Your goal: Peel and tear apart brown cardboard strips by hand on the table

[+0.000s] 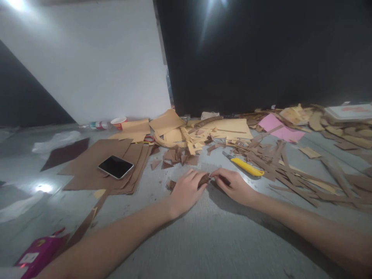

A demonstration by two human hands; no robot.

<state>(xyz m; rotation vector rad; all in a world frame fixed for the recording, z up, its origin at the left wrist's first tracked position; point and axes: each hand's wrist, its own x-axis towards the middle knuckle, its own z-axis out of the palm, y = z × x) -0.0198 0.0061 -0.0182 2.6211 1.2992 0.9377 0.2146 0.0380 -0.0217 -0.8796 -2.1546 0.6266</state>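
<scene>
My left hand (pixel 187 192) curls over a small brown piece (pixel 205 179), perhaps leather or cardboard, pressed close to the grey table (pixel 192 240). Beside it, the thumb and forefinger of my right hand (pixel 234 186) are pinched together at the piece's right end. A thin pale bit shows at those fingertips, too small to name. Another brown scrap (pixel 171 185) pokes out left of my left hand. Just beyond my right hand lies a yellow utility knife (pixel 247 166), its blade end pointing away to the left.
A phone (pixel 116 167) rests on stacked brown sheets (pixel 95 155) at the left. Tan sheets (pixel 167 121) and cut scraps (pixel 174 155) spread across the back. Brown strips (pixel 290 174) and a pink sheet (pixel 280 128) lie right. A magenta box (pixel 42 255) sits front left.
</scene>
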